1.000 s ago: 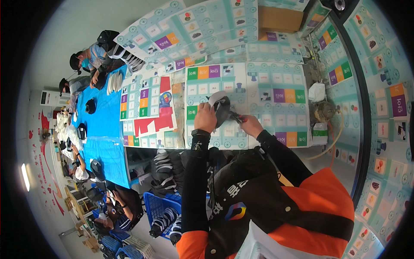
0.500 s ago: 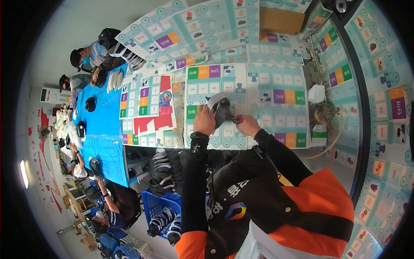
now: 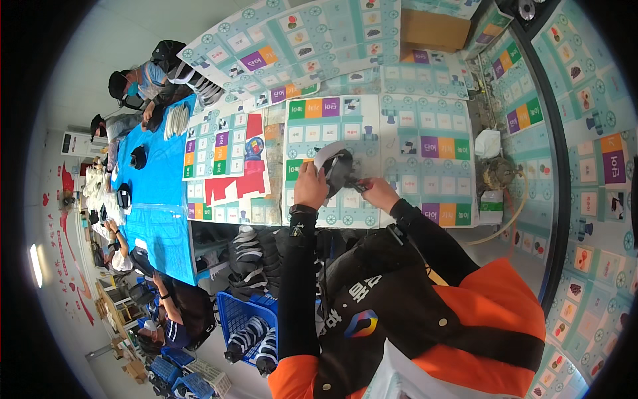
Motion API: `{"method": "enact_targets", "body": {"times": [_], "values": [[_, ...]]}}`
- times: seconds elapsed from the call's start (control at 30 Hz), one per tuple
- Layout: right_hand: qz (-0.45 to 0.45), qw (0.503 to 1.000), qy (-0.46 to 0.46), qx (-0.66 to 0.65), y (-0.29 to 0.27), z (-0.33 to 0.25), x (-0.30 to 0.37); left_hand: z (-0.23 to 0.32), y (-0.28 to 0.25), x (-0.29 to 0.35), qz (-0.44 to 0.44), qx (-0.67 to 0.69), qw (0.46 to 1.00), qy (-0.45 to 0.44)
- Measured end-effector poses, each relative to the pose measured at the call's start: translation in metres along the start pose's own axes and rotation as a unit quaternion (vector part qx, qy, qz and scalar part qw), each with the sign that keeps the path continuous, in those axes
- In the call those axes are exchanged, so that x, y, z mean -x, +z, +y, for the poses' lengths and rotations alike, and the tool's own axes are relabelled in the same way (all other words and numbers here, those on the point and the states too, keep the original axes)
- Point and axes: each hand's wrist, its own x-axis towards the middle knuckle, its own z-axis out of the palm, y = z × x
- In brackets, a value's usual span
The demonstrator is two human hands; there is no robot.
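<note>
Over the printed sheets of the worktable (image 3: pixel 332 136), a dark cap (image 3: pixel 341 170) with a pale grey curved brim is held a little tilted. My left hand (image 3: pixel 310 187) is closed on its left edge, thumb and fingers gripping the fabric. On the other side, my right hand (image 3: pixel 381 195) is closed around a small dark hand tool (image 3: pixel 359 184) with a touch of red. Its tip meets the right side of the cap; whether it is snips I cannot make out. The inside of the cap is partly hidden.
Left, a blue-covered table (image 3: pixel 156 199) carries a stack of pale pieces (image 3: pixel 177 121) and dark caps (image 3: pixel 138 157); several people work along it. A blue basket (image 3: pixel 232 312) of nested caps stands below. At right are a white bag (image 3: pixel 488 144) and a hose (image 3: pixel 525 199).
The cap has turned and shifted slightly left, showing more of its rounded side. Both my hands moved slightly left with it. At lower left, a co-worker's hands and cap have moved.
</note>
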Motion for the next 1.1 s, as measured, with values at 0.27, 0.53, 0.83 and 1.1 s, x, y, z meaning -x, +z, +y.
{"method": "enact_targets", "body": {"times": [0.27,0.53,0.83,1.1], "values": [[-0.023,0.999,0.02,-0.012,-0.002,0.004,0.006,0.002,-0.001,-0.001,-0.002,0.012,1.0,-0.009],[0.063,0.997,-0.006,-0.049,0.003,0.009,0.016,0.009,0.003,-0.009,-0.012,-0.007,1.0,-0.003],[0.115,0.991,-0.066,0.033,-0.005,-0.007,0.018,0.012,0.008,-0.014,-0.01,-0.02,1.0,-0.011],[0.144,0.986,-0.062,0.053,-0.008,-0.01,0.018,0.02,0.008,-0.018,-0.027,-0.011,1.0,-0.011]]}}
